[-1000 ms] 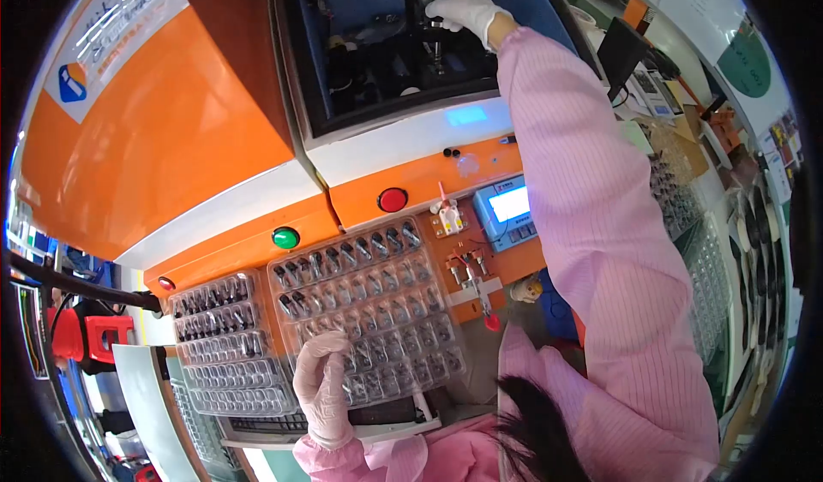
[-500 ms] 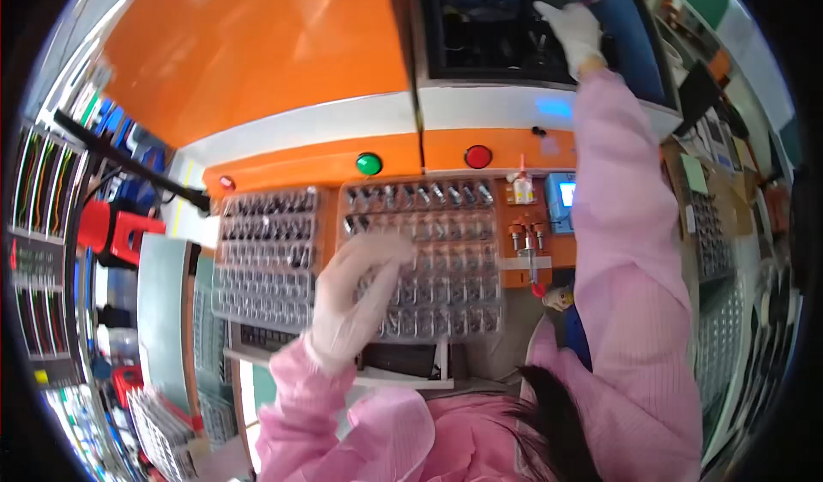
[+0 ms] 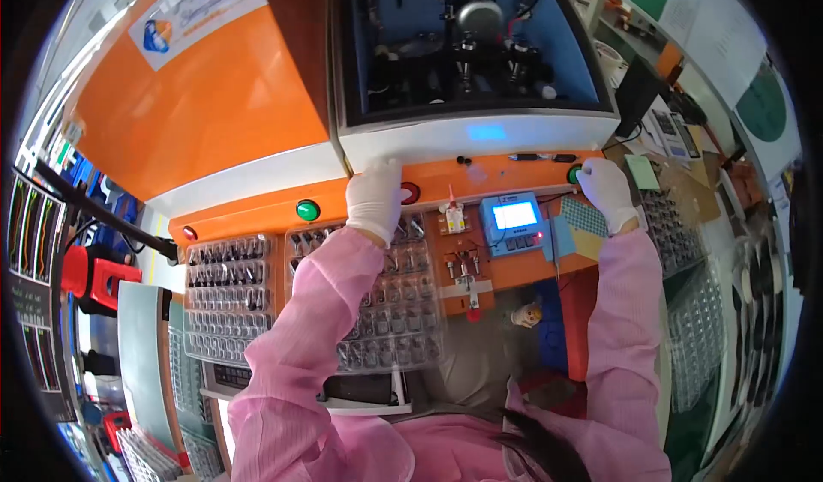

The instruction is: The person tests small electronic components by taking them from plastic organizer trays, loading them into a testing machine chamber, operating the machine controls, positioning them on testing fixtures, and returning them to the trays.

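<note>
My left hand (image 3: 375, 197), in a white glove, is at the front edge of the orange machine, its fingers curled against the white ledge. Right beside it is a red button (image 3: 411, 193), partly hidden by the hand. What the left fingers hold, if anything, is hidden. My right hand (image 3: 607, 194), also gloved, is closed at the right end of the orange panel, its fingertips at a green button (image 3: 574, 173). Below my left forearm lies a clear plastic tray (image 3: 403, 323) with rows of small dark and clear parts. Another such tray (image 3: 227, 298) lies to its left.
The machine's open chamber (image 3: 480, 53) holds a round metal head and several fixtures. A blue controller (image 3: 512, 225) with a lit screen, a small bottle (image 3: 453, 216) and a clamp-like fixture (image 3: 467, 276) stand between my hands. Pens (image 3: 543, 157) lie on the panel.
My right hand has left the chamber's round metal head and come down to the green button at right. My left hand has moved up from above the tray to the ledge. The view has shifted.
</note>
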The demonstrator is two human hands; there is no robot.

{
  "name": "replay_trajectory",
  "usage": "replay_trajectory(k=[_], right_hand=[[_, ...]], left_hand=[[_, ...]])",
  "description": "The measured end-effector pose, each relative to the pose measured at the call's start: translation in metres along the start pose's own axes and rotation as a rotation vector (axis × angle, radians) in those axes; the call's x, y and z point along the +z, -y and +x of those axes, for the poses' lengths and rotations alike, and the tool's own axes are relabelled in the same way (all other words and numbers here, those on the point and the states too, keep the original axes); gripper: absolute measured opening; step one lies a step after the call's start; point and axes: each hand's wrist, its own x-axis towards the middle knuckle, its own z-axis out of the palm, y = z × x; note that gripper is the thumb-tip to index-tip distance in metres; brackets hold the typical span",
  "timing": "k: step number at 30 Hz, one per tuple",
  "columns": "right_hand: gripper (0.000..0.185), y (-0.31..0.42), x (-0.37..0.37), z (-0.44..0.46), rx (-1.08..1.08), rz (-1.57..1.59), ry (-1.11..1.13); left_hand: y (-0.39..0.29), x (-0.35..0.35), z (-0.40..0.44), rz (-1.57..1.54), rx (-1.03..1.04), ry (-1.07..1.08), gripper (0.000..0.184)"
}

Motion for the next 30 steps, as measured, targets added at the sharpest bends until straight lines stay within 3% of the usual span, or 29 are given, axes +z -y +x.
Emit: replay_trajectory(k=[4, 7, 11, 14, 15, 18, 19, 22, 26, 28, 30], right_hand=[[0.022, -0.016, 0.05, 0.021, -0.077, -0.031, -0.048], [0.024, 0.002, 0.056, 0.028, 0.041, -0.189, -0.127], [0.016, -0.037, 0.062, 0.043, 0.068, -0.103, 0.065], [0.016, -0.042, 0.026, 0.017, -0.106, 0.657, 0.277], [0.016, -0.039, 0.018, 0.009, -0.111, 0.645, 0.276], [0.013, 0.02, -0.009, -0.022, -0.303, 0.428, 0.154], [0.012, 0.044, -0.015, -0.034, -0.356, 0.565, 0.178], [0.009, 0.127, -0.016, -0.058, -0.628, 0.727, 0.229], [0.011, 0.23, 0.016, -0.065, -1.005, 0.631, 0.29], [0.016, 0.277, 0.05, -0.062, -1.197, 0.625, 0.183], [0.016, 0.318, 0.071, -0.061, -1.26, 0.556, 0.205]], left_hand=[[0.011, 0.003, -0.004, -0.109, 0.103, -0.11, 0.028], [0.018, 0.01, -0.006, -0.128, 0.188, -0.208, 0.028], [0.022, 0.021, -0.006, -0.176, 0.241, -0.309, 0.026], [0.019, 0.007, -0.007, -0.143, 0.177, -0.177, 0.024], [0.018, 0.002, -0.011, -0.123, 0.148, -0.107, 0.024], [0.04, -0.02, -0.031, -0.365, 0.136, -0.072, 0.023], [0.051, -0.029, -0.038, -0.478, 0.132, -0.051, 0.023], [0.079, -0.069, -0.083, -0.41, 0.021, 0.047, 0.022], [0.125, -0.061, -0.134, -0.409, -0.022, 0.049, 0.022], [0.138, -0.058, -0.161, -0.502, -0.138, 0.074, 0.021], [0.148, -0.058, -0.186, -0.49, -0.149, 0.019, 0.021]])
